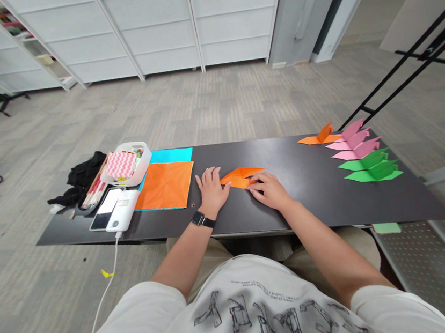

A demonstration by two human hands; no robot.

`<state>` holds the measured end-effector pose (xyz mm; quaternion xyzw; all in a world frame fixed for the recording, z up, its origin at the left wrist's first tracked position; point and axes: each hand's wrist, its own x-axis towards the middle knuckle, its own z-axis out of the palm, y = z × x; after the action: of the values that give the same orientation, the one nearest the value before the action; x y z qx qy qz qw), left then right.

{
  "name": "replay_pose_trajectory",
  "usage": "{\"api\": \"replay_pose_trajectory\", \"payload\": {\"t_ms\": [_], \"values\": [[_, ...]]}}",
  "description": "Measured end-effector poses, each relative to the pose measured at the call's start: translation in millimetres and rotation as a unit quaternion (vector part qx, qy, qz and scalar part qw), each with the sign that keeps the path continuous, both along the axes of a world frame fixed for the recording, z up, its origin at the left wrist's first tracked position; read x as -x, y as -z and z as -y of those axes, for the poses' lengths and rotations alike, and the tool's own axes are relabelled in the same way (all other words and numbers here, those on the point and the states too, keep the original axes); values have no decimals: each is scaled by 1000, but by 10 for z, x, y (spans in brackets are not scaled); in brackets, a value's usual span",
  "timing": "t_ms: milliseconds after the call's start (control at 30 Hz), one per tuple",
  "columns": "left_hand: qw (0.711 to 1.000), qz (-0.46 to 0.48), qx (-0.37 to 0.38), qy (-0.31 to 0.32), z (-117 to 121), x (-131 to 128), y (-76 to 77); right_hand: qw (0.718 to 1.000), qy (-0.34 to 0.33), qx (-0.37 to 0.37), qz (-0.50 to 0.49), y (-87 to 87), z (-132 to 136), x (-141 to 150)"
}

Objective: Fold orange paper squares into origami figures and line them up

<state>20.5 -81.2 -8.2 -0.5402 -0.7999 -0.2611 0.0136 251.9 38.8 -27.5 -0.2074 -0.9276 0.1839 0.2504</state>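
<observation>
A piece of folded orange paper (241, 176) lies on the dark table between my two hands, with pointed ends to the left and right. My left hand (212, 190) rests on the tabletop at its left end, fingers stretched out and the thumb close to the paper's lower left edge. At the lower right, the bent fingers of my right hand (269, 190) grip the paper's edge, and they hide part of it. To the left of my left hand lies a stack of flat orange sheets (168, 186), with a blue sheet (172, 155) showing behind it.
Several folded paper birds in orange (318, 137), pink (355, 142) and green (372, 166) stand in a row at the right. A white basket (144, 157), a phone (104, 210), a cabled white power bank (123, 211) and black cloth (85, 170) crowd the left end.
</observation>
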Motion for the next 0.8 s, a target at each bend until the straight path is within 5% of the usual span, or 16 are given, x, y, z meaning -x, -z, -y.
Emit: {"api": "replay_pose_trajectory", "payload": {"t_ms": [800], "values": [[999, 36, -12, 21, 50, 302, 40, 1000, 0, -2, 2, 27, -12, -19]]}}
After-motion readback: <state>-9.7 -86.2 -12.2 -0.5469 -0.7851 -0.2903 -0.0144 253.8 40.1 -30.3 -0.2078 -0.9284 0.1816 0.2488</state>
